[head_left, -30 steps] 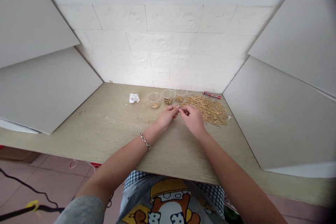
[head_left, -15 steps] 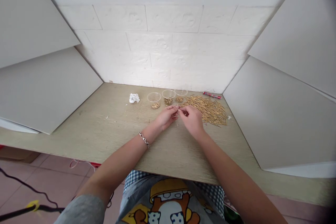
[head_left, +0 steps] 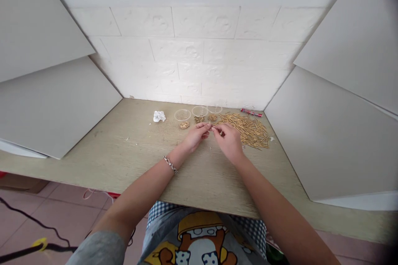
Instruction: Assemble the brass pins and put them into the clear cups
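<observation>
Just in front of the heap of brass-coloured pins (head_left: 245, 133), the right hand (head_left: 228, 144) curls down with its fingertips (head_left: 217, 131) drawn together. The left hand (head_left: 195, 137) comes in from the other side, its fingers bent toward them, and the two sets of tips almost meet. Whether a pin sits pinched between them is too small to tell. A chain bracelet (head_left: 170, 165) circles the left wrist.

Left of the heap, three clear plastic cups (head_left: 199, 111) stand in a row, each with a small pile of gold-coloured bits (head_left: 199, 119) low down; whether these lie inside the cups or just before them cannot be told. Farther left of the heap lies crumpled white paper (head_left: 159, 116), and behind it lies a red marker (head_left: 251, 112), all on a pale wood-grain desk (head_left: 93, 153).

Work this fine likely goes best with the wrists low, holding each thin piece lightly at the very fingertips so it neither bends nor springs away.
</observation>
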